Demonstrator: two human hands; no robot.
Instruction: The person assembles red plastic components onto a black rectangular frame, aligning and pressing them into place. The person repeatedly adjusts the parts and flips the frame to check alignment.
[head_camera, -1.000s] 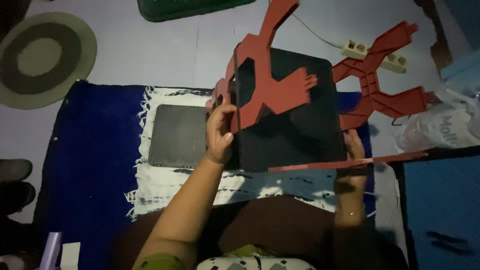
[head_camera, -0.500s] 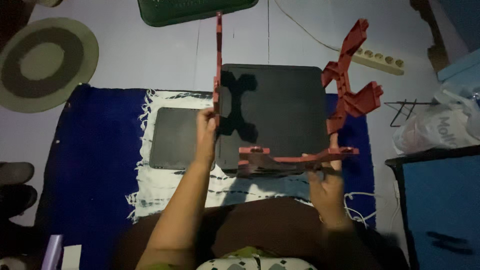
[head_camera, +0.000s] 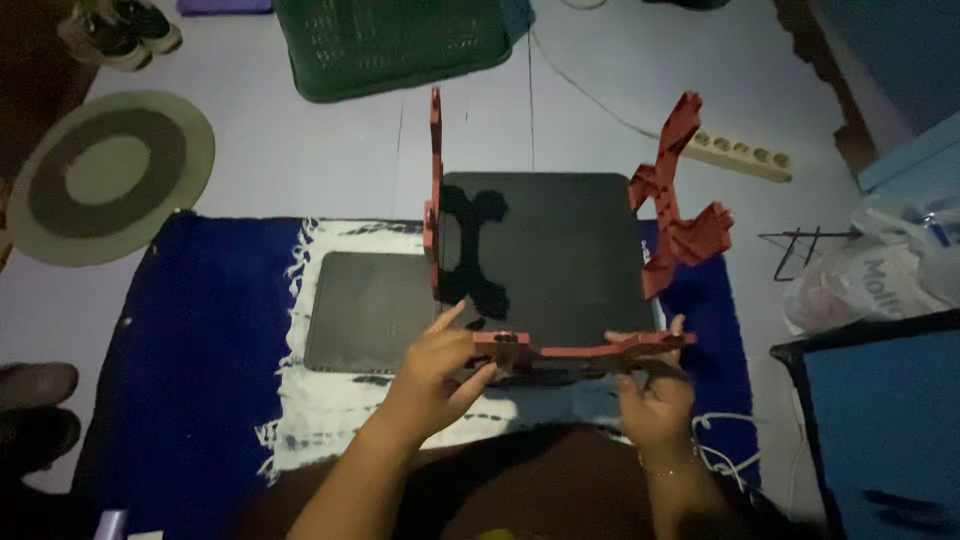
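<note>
A black square panel (head_camera: 550, 260) lies over a white fringed cloth (head_camera: 330, 400) on a blue rug (head_camera: 200, 340). Three red X-shaped frame pieces stand along its edges: one upright on the left (head_camera: 435, 190), one leaning on the right (head_camera: 680, 210), and one along the near edge (head_camera: 585, 350). My left hand (head_camera: 440, 368) grips the left end of the near red piece. Its right end is held by my right hand (head_camera: 655, 398). A second dark panel (head_camera: 365, 295) lies flat to the left, partly under the first.
A green plastic basket (head_camera: 400, 40) and shoes (head_camera: 115, 30) sit at the far side. A round mat (head_camera: 110, 175) lies far left. A power strip (head_camera: 735, 150), a wire rack (head_camera: 800, 250), a plastic bag (head_camera: 870, 265) and a blue box (head_camera: 880, 420) are on the right.
My left hand has left the upright left red piece and come down to the near red piece. The near piece now stands closer to the panel's edge. The view has tilted forward.
</note>
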